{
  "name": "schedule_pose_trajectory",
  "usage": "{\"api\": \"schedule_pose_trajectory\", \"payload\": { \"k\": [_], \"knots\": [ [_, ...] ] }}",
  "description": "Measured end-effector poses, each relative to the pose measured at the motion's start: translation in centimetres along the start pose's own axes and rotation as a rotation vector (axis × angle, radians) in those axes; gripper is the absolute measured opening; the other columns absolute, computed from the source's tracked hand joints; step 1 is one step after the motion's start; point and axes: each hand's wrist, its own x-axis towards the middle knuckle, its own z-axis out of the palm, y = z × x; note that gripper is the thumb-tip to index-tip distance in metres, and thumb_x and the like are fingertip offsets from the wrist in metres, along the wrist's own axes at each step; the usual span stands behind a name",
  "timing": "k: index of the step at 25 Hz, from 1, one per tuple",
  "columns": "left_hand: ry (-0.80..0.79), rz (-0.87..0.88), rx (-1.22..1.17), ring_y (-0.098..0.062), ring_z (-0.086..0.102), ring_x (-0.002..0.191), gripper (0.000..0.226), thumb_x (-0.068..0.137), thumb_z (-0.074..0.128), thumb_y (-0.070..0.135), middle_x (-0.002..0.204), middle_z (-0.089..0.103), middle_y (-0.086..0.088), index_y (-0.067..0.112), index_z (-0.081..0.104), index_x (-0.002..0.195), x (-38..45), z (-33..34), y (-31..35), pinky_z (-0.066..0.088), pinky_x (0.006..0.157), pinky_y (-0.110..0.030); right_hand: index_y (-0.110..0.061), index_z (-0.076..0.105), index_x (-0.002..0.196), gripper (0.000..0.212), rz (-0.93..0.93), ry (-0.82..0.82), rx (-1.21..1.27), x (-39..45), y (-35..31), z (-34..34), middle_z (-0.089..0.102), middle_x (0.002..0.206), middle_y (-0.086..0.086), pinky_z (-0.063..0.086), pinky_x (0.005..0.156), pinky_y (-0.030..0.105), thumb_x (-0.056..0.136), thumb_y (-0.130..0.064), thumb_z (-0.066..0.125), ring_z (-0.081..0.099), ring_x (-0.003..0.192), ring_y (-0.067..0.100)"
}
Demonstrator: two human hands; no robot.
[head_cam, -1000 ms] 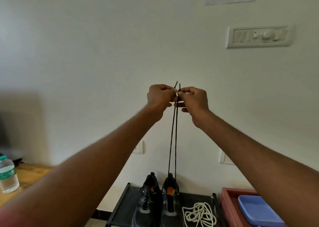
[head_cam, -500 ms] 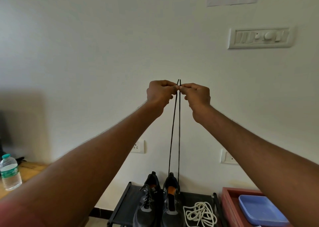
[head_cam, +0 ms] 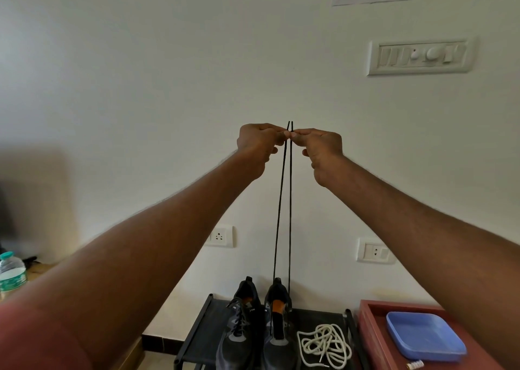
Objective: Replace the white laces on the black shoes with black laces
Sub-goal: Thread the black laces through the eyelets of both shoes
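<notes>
Two black shoes stand side by side on a low black rack point(head_cam: 197, 341). The left shoe point(head_cam: 239, 330) carries a black lace. From the right shoe point(head_cam: 278, 327) two strands of a black lace point(head_cam: 284, 206) run straight up, pulled taut. My left hand point(head_cam: 257, 144) pinches one strand near its tip, and my right hand point(head_cam: 320, 150) pinches the other; the hands meet high in front of the wall, with both tips poking out above the fingers. A loose pile of white laces point(head_cam: 325, 345) lies on the rack right of the shoes.
A red tray point(head_cam: 371, 338) with a blue square dish point(head_cam: 422, 336) sits at the right of the rack. A water bottle point(head_cam: 11, 274) stands on a wooden surface at the far left. Wall sockets and a switch panel point(head_cam: 419, 57) are on the white wall.
Both hands have risen slightly with the lace ends and evened them out; the two tips now stand side by side at the same height. The strands stay taut.
</notes>
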Motion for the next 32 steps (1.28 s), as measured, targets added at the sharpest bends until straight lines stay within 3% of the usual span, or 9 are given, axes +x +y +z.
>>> {"api": "schedule_pose_trajectory", "payload": {
  "k": [5, 9, 13, 15, 18, 20, 23, 29, 32],
  "knots": [
    [-0.052, 0.016, -0.033, -0.023, 0.078, 0.091, 0.005, 0.095, 0.072, 0.015, 0.092, 0.078, -0.005, 0.011, 0.075, 0.097, -0.9, 0.1, -0.9, 0.054, 0.078, -0.033, -0.019, 0.08, 0.1, 0.008, -0.002, -0.017, -0.026, -0.7, 1.1, -0.3, 0.079, 0.097, -0.001, 0.043, 0.069, 0.026, 0.092, -0.021, 0.078, 0.074, 0.1, 0.021],
    [-0.001, -0.04, -0.012, -0.02, 0.069, 0.064, 0.008, 0.1, 0.063, 0.013, 0.08, 0.063, -0.004, 0.01, 0.071, 0.099, -2.7, -1.6, -6.9, 0.056, 0.064, -0.029, -0.013, 0.073, 0.095, 0.003, 0.067, -0.108, -0.011, -3.3, 6.8, -1.6, 0.072, 0.076, 0.002, 0.048, 0.066, 0.027, 0.096, -0.015, 0.07, 0.066, 0.059, 0.014],
    [0.025, -0.107, 0.454, -0.008, 0.057, 0.063, 0.009, 0.096, 0.068, 0.02, 0.077, 0.062, 0.008, 0.019, 0.072, 0.088, -5.5, -4.0, -17.8, 0.041, 0.054, -0.021, -0.007, 0.073, 0.093, 0.007, 0.208, -0.24, -0.248, -5.6, 18.6, -3.5, 0.06, 0.069, 0.003, 0.035, 0.045, 0.022, 0.096, -0.013, 0.07, 0.042, 0.047, 0.013],
    [-0.016, -0.18, 0.58, -0.006, 0.06, 0.071, 0.008, 0.095, 0.072, 0.024, 0.08, 0.065, 0.01, 0.024, 0.074, 0.087, -7.1, -4.8, -23.4, 0.043, 0.058, -0.022, -0.01, 0.075, 0.088, 0.009, 0.268, -0.309, -0.443, -6.6, 24.9, -4.5, 0.065, 0.068, 0.001, 0.034, 0.045, 0.022, 0.094, -0.015, 0.072, 0.045, 0.047, 0.012],
    [-0.115, -0.291, 0.727, -0.012, 0.067, 0.073, 0.009, 0.092, 0.07, 0.023, 0.087, 0.073, 0.002, 0.027, 0.078, 0.088, -8.7, -4.5, -31.1, 0.049, 0.061, -0.025, -0.013, 0.078, 0.078, 0.015, 0.319, -0.375, -0.689, -8.1, 33.2, -5.5, 0.073, 0.068, -0.003, 0.046, 0.06, 0.026, 0.091, -0.017, 0.072, 0.064, 0.057, 0.011],
    [-0.186, -0.374, 0.735, -0.013, 0.068, 0.069, 0.014, 0.091, 0.068, 0.017, 0.086, 0.073, 0.001, 0.026, 0.078, 0.093, -9.6, -3.2, -35.6, 0.056, 0.06, -0.028, -0.01, 0.076, 0.076, 0.019, 0.364, -0.37, -0.75, -9.2, 38.0, -5.7, 0.074, 0.073, 0.001, 0.052, 0.066, 0.03, 0.092, -0.019, 0.07, 0.07, 0.069, 0.019],
    [-0.286, -0.446, 0.76, -0.012, 0.069, 0.078, 0.012, 0.094, 0.071, 0.019, 0.09, 0.073, 0.007, 0.027, 0.078, 0.097, -11.1, -0.9, -41.2, 0.063, 0.073, -0.033, -0.011, 0.076, 0.08, 0.019, 0.456, -0.331, -0.773, -10.0, 43.5, -5.6, 0.073, 0.077, -0.002, 0.058, 0.076, 0.042, 0.095, -0.02, 0.069, 0.069, 0.075, 0.02],
    [-0.493, -0.489, 0.874, -0.009, 0.064, 0.073, 0.019, 0.087, 0.083, 0.038, 0.079, 0.071, 0.004, 0.021, 0.076, 0.083, -10.2, 1.7, -45.2, 0.044, 0.057, -0.023, -0.029, 0.072, 0.082, 0.015, 0.337, -0.448, -0.946, -8.0, 45.3, -3.5, 0.071, 0.08, -0.008, 0.06, 0.074, 0.038, 0.096, -0.024, 0.068, 0.068, 0.077, 0.013],
    [-0.505, -0.481, 0.936, -0.017, 0.067, 0.076, 0.014, 0.093, 0.076, 0.03, 0.084, 0.072, -0.002, 0.017, 0.076, 0.088, -9.1, 1.4, -45.0, 0.054, 0.063, -0.031, -0.029, 0.076, 0.087, 0.01, 0.302, -0.415, -0.962, -8.0, 45.1, -3.6, 0.071, 0.079, -0.01, 0.061, 0.071, 0.035, 0.095, -0.025, 0.071, 0.068, 0.075, 0.01]
  ]
}}
